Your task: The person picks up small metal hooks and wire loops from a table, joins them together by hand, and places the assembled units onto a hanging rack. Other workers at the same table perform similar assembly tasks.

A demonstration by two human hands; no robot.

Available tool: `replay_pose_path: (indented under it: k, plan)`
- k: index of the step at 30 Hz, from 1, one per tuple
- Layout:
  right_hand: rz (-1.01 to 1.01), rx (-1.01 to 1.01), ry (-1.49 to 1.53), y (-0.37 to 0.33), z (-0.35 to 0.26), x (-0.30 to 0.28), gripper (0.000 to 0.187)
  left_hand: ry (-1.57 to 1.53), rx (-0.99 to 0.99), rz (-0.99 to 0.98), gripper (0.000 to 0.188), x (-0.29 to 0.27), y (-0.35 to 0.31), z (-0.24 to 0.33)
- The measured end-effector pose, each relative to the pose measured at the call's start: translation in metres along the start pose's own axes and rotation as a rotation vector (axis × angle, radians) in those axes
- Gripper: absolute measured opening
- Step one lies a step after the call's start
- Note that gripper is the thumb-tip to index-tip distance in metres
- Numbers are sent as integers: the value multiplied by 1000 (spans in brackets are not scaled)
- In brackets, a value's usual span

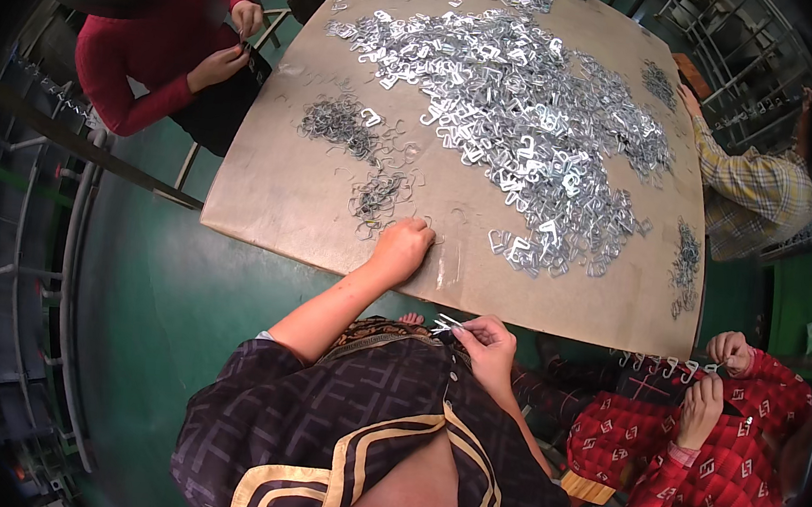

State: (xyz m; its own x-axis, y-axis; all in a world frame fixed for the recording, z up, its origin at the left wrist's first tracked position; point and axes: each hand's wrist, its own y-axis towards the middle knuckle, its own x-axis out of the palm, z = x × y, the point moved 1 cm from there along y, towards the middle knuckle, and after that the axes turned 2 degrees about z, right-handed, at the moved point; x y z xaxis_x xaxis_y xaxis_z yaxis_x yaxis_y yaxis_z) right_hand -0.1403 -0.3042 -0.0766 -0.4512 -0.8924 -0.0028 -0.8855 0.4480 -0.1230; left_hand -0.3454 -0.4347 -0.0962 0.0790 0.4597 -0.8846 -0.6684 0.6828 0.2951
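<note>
My left hand [402,250] rests on the near edge of the table [282,217], its fingers curled together and pointing down. Whatever may be between its fingertips is hidden. Just beyond it lies a small pile of thin, dark bent wire pieces [379,195]. Held low in front of my body, off the table's near edge, my right hand [488,349] pinches a few silver metal clips [444,326] between thumb and fingers. A large heap of shiny flat metal hooks [534,139] spreads over the table's middle.
More wire pieces lie in piles at the left [338,122] and right [685,266]. A person in a red sweater [143,42] sits at the left, one in a yellow plaid shirt [759,190] at the right. Near right, a person in red patterned clothes [688,476] handles a row of hooks [664,366].
</note>
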Motion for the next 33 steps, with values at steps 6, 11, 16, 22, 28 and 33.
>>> replay_pose_path:
  k: [6, 11, 16, 22, 28, 33]
  plan:
    - [16, -29, -79, 0, 1, -1, 9, 278, 133, -241, 17, 6, 15, 29]
    - [39, -46, -51, 1, -3, 3, 8, 328, 188, -293, 15, 11, 20, 32]
    - [77, -73, -81, 1, -10, 2, 7, -360, -99, -234, 9, -21, 25, 20]
    - [90, -69, -76, 0, -15, 6, 5, -1206, -54, -420, 9, -47, -16, 44]
    - [95, -72, -110, 3, -15, 7, 5, -1126, -67, -351, 8, -50, -30, 64]
    - [116, -101, -153, 4, -7, 5, 6, -989, -36, -259, 7, -51, -35, 70]
